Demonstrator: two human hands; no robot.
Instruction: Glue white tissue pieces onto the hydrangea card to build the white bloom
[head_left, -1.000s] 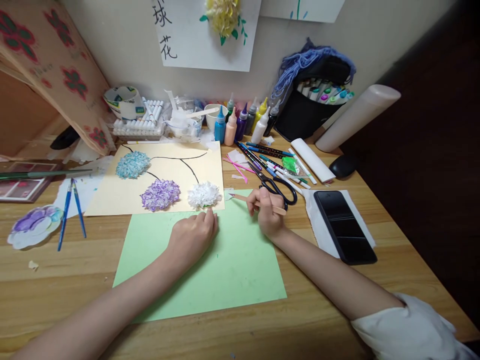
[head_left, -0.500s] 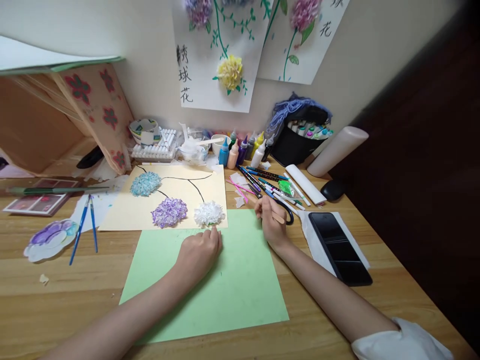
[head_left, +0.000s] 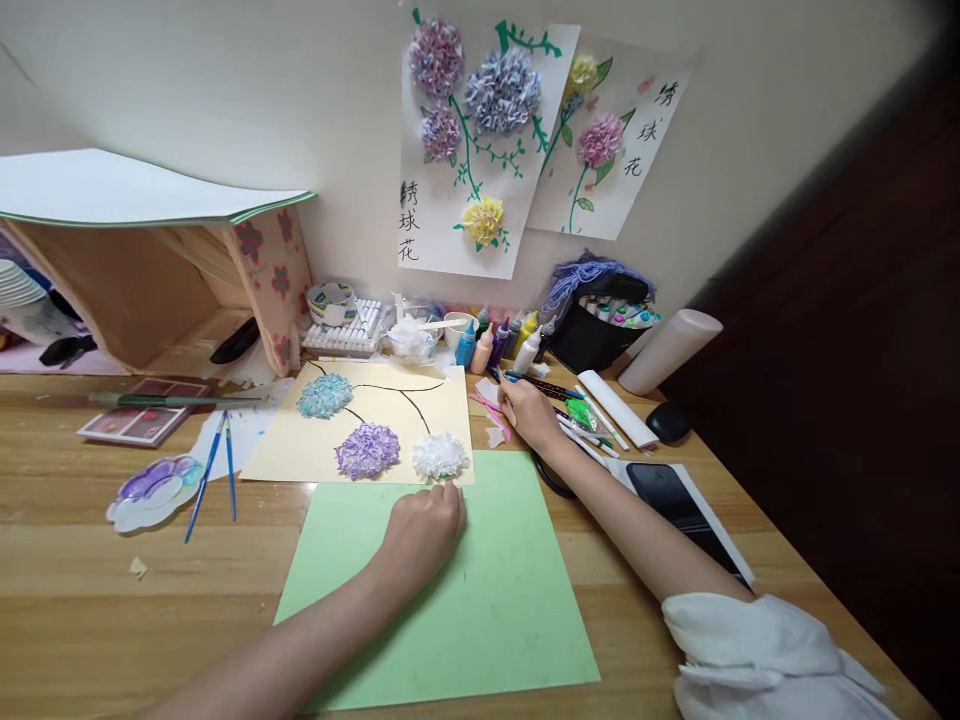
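My left hand [head_left: 426, 528] rests curled on the green sheet [head_left: 480, 620], its knuckles just below the white paper flower [head_left: 440, 456]. Its fingertips are hidden underneath. My right hand [head_left: 529, 412] reaches over the pens, fingers drawn together beside the pink strips [head_left: 491, 414]; what they hold, if anything, I cannot make out. On the cream paper [head_left: 292, 455] sit a blue flower [head_left: 325, 396], a purple flower [head_left: 367, 450] and the white one, with black stem lines. Part of a black scissor handle [head_left: 551, 478] shows under my right wrist.
Small paint bottles [head_left: 484, 348] stand at the back, beside a black pen bag [head_left: 600, 320]. A phone [head_left: 686, 510], a mouse [head_left: 670, 423] and a white roll [head_left: 671, 350] lie on the right. Left are blue brushes [head_left: 205, 478] and a paint palette [head_left: 154, 492].
My right hand has moved forward and left, away from the scissors toward the pens; the wooden stick seen in it earlier no longer shows. The view has tilted up. My left hand stays by the white flower.
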